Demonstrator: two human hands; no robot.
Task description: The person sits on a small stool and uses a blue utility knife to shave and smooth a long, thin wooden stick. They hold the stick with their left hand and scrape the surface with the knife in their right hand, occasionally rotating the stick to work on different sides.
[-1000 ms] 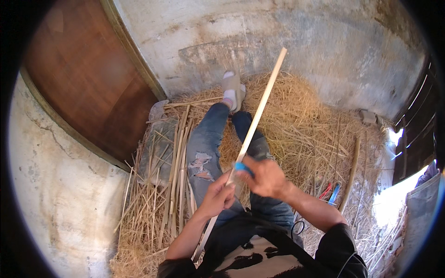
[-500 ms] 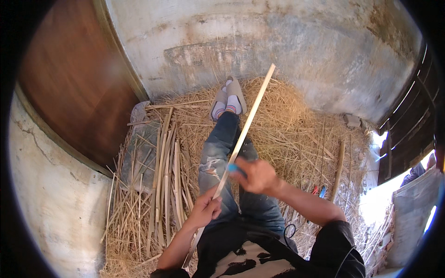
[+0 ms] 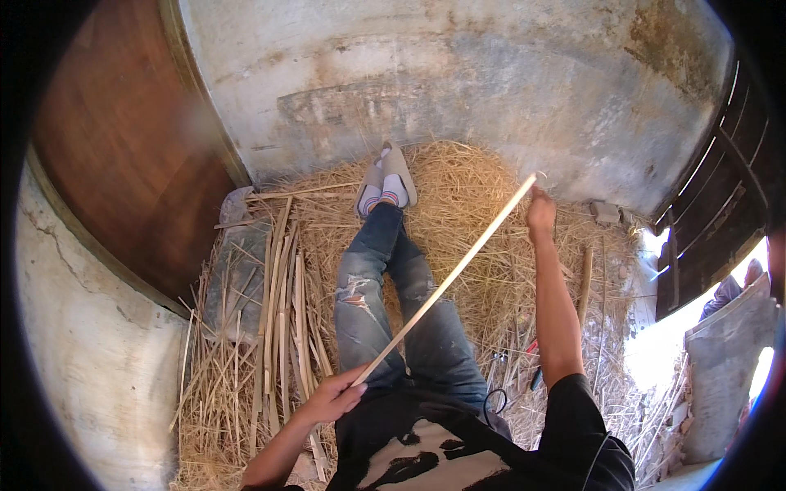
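Note:
A long pale split strip of wood or bamboo (image 3: 449,278) slants across my lap, from near my waist up to the far right. My left hand (image 3: 334,398) is closed around its near end, thumb on top. At its far tip, my right hand (image 3: 540,216) is closed in a fist. A thin curled shaving (image 3: 540,174) shows beside that tip. The blue-handled tool seen in my right hand a moment before is hidden behind the fingers now. Below the strip, my legs in torn jeans (image 3: 372,270) lie stretched out.
More strips (image 3: 280,303) lie in a pile at left, beside a grey slab (image 3: 237,282). Straw (image 3: 467,176) covers the floor up to a stained wall (image 3: 458,74). A red-handled tool (image 3: 532,347) lies near my right arm. Beyond the right opening, a person (image 3: 725,296) is partly visible.
My right hand has travelled from mid-strip out to the far tip, the arm now extended. The strip has tilted further right, and my left hand has shifted down and left.

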